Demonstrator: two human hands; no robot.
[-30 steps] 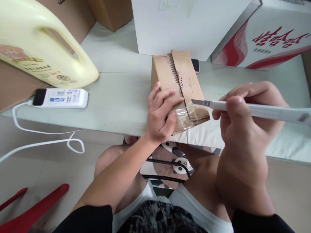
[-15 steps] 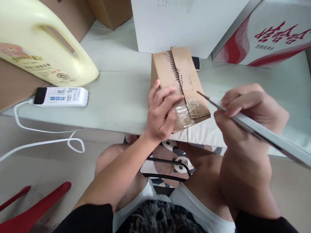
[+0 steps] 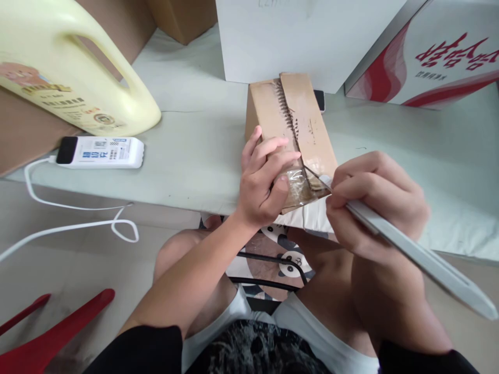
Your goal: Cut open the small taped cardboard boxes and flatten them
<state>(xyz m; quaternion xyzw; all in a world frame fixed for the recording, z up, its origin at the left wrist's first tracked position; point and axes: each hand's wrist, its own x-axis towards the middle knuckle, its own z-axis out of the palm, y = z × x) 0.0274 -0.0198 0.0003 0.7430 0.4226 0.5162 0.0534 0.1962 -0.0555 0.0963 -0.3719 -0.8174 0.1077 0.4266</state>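
A pale covered surface (image 3: 195, 156) runs across the view. On it, a big white box (image 3: 288, 41) stands at the back, with a red-and-white printed box (image 3: 436, 62) to its right and a pale yellow jug (image 3: 117, 104) at the left. The small cardboard box (image 3: 268, 111) lies just in front of the white box, between the two hands. The right hand (image 3: 368, 197) is beside its near right corner, fingers and thumb pinching a light grey utility knife (image 3: 417, 254). The left hand (image 3: 263, 184) rests on the box's top left of the seam, fingers somewhat spread. Clear tape (image 3: 298, 179) covers the seam's near end by the left fingertips. The knife's thin blade (image 3: 312, 172) slants over the right flap, tip at the seam; its depth cannot be told.
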